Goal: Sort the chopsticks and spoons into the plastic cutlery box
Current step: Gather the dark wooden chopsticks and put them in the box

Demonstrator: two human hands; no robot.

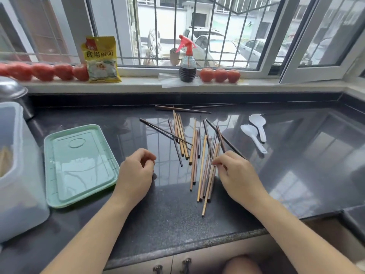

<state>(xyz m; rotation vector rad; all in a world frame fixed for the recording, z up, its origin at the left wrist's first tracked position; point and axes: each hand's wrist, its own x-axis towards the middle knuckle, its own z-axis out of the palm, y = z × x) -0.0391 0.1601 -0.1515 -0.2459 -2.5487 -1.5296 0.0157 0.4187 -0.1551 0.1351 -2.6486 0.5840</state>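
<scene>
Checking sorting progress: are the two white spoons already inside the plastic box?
No, both white spoons lie on the dark countertop to the right of the scattered chopsticks, far from the box at left.

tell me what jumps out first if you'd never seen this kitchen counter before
The scatter of chopsticks fanned across the middle of the dark counter catches the eye first, with the right hand pinching at their near ends and the left hand loosely curled beside them. Next come the mint-green lid lying flat to the left and the two white plastic spoons to the right.
</scene>
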